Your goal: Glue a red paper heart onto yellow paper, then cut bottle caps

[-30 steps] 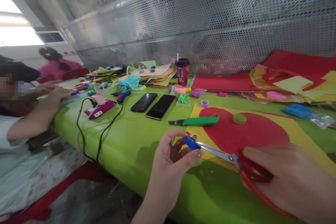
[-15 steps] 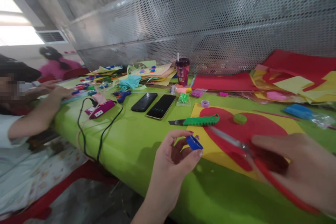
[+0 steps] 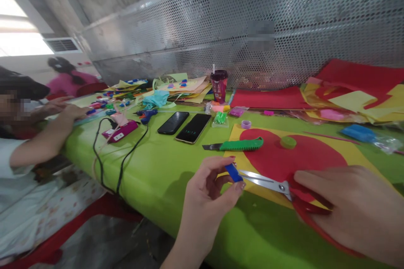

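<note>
Between thumb and fingertip, my left hand pinches a small blue ring above the green table. My right hand grips red-handled scissors, whose slightly parted blades point left, their tips right beside the blue ring. Beneath the scissors is a red heart-like paper shape on a yellow sheet. A green round piece rests on the red paper. Just beyond my left hand lies a green cutter with its blade showing, and a small purple ring is behind it.
Two phones lie mid-table, near a purple power strip with black cables and a blue glue gun. A lidded cup stands by the metal screen. At left, a person's arm reaches over the table.
My right hand has brought the scissors left and down, so their tips are now by the blue ring. The ring has turned slightly in my left hand, which has barely moved.
</note>
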### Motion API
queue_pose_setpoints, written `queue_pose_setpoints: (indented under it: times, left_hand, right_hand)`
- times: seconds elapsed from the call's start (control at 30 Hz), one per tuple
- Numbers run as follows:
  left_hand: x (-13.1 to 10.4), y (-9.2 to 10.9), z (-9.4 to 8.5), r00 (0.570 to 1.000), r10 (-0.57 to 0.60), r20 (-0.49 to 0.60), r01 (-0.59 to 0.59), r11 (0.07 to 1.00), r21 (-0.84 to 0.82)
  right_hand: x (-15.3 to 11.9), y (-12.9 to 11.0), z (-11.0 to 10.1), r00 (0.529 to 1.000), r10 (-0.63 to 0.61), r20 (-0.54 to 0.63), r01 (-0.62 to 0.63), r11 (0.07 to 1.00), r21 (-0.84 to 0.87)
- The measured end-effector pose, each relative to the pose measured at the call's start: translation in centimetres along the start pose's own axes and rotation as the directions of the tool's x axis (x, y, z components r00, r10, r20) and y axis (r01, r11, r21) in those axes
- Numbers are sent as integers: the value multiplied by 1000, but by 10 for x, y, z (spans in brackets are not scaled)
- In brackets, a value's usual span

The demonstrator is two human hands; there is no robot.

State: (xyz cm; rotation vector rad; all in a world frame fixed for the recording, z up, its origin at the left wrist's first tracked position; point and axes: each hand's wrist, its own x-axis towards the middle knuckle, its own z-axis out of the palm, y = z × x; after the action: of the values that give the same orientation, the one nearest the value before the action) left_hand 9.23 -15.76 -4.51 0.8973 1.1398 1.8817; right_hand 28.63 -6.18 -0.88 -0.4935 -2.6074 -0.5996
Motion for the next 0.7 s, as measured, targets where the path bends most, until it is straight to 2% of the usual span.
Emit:
queue_pose_setpoints:
  times: [0.3,0.47,0.7]
  left_hand:
    - [0,-2,-1,999,32,24,-32,999,0]
    - [2,-6,-5,996,73,44,-74,997,29]
    - [2,-6,-5,987,152,48,-154,987,35]
  right_hand:
    - [3,-2,-1,999,-15,-33,13,999,-41]
    - [4,-3,0,997,-26,-67,26,1000,7]
    - [6,-9,1,998,14,-53,-10,998,66]
